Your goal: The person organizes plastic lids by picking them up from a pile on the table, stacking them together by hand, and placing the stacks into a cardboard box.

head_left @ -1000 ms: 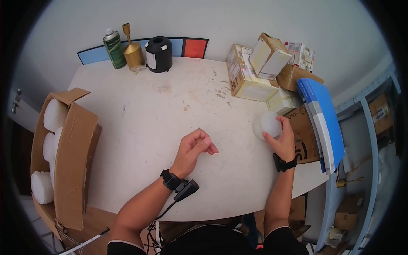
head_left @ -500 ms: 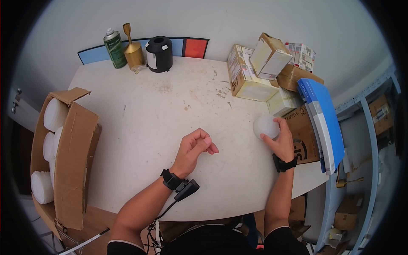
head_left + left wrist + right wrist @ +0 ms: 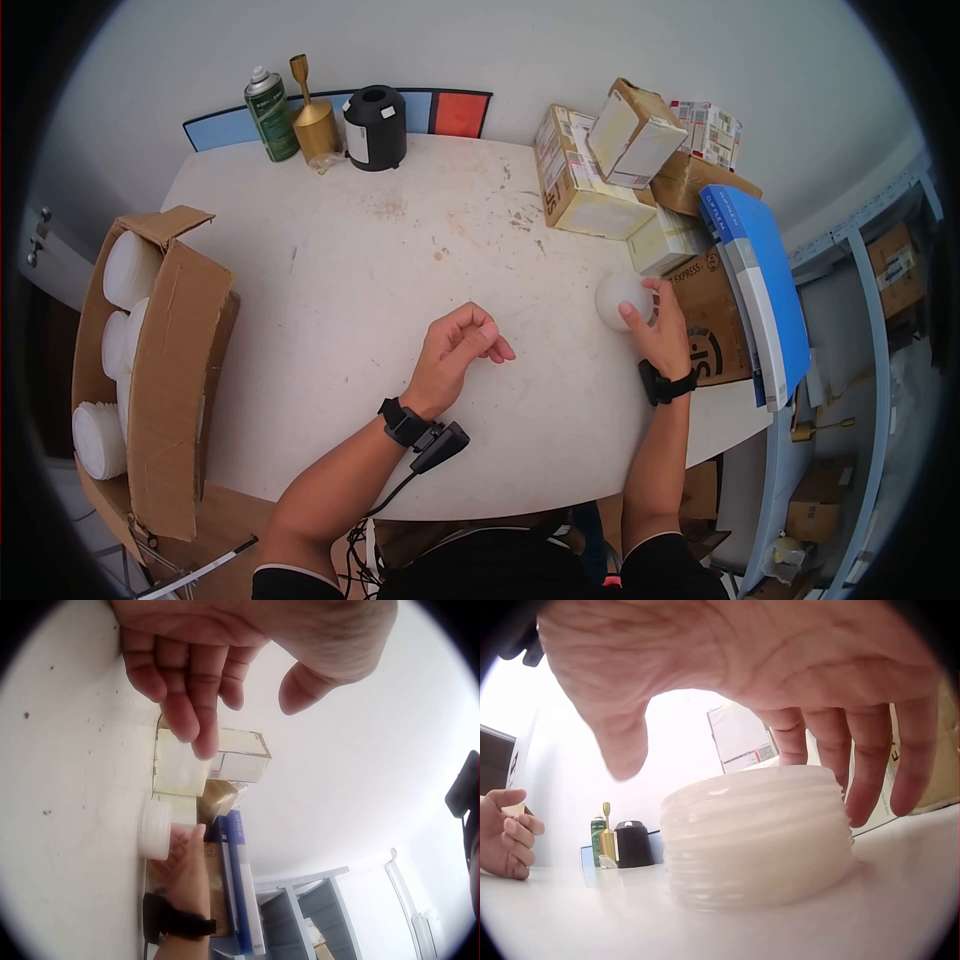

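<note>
A short stack of translucent white round lids (image 3: 614, 303) with ridged sides stands on the table at the right. My right hand (image 3: 664, 335) arches over it from its right side. In the right wrist view the thumb is spread, raised off the stack (image 3: 757, 840), while the fingertips hang down along the far right side, close to the rims. My left hand (image 3: 455, 350) hovers or rests mid-table with loosely curled fingers, holding nothing; in the left wrist view its fingers (image 3: 180, 724) hang relaxed, away from the stack.
A cardboard box (image 3: 175, 390) of white containers stands at the left edge. Along the back are a spray can (image 3: 270, 115), a brass candlestick (image 3: 315, 125) and a black cylinder (image 3: 374, 128). Parcel boxes (image 3: 595, 205) and a blue file folder (image 3: 765, 290) line the right side.
My right hand has shifted slightly, and its thumb has moved from the stack's near edge to up over it. The left hand stays where it was.
</note>
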{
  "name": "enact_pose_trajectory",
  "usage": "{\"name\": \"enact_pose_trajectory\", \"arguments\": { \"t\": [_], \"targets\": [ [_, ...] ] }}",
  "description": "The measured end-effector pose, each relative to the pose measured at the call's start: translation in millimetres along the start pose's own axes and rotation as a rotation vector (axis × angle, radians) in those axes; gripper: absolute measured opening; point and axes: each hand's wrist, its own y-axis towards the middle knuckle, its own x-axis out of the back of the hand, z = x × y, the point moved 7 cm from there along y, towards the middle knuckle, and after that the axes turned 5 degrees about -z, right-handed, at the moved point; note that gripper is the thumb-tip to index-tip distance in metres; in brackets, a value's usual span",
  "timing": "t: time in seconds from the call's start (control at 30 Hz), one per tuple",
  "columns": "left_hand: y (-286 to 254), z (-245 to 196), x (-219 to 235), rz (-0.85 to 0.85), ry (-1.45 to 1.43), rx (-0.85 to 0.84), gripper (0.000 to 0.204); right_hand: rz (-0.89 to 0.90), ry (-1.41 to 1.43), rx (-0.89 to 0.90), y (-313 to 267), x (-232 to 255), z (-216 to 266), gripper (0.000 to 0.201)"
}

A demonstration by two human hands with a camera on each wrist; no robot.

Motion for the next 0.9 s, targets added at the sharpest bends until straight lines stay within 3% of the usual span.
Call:
{"name": "enact_pose_trajectory", "arguments": {
  "t": [0.07,0.17,0.37,0.57,0.67,0.77,0.9],
  "targets": [
    [0.3,-0.1,-0.3,0.002,0.000,-0.002,0.028,-0.052,0.212,-0.158,4.3,0.0,-15.5,0.070],
    [0.3,-0.4,0.6,0.001,0.001,-0.002,0.028,-0.123,0.097,-0.164,5.0,1.7,-26.9,0.068],
    [0.0,-0.4,0.9,0.002,0.003,-0.005,0.027,-0.025,-0.079,-0.188,-0.6,-1.4,-5.6,0.072],
    [0.4,0.6,1.0,0.002,0.004,0.001,0.026,-0.006,-0.079,-0.100,0.6,-9.7,-8.0,0.078],
    [0.6,1.3,0.9,0.002,0.006,0.004,0.026,0.022,-0.106,0.029,-1.1,-14.2,4.7,0.078],
    [0.6,1.1,0.7,-0.001,0.009,0.003,0.026,0.034,-0.008,0.167,-9.2,-16.8,34.5,0.073],
    [0.8,3.1,2.4,0.015,0.003,0.005,0.025,0.247,0.434,0.071,-23.5,-35.2,58.7,0.062]
  ]
}}
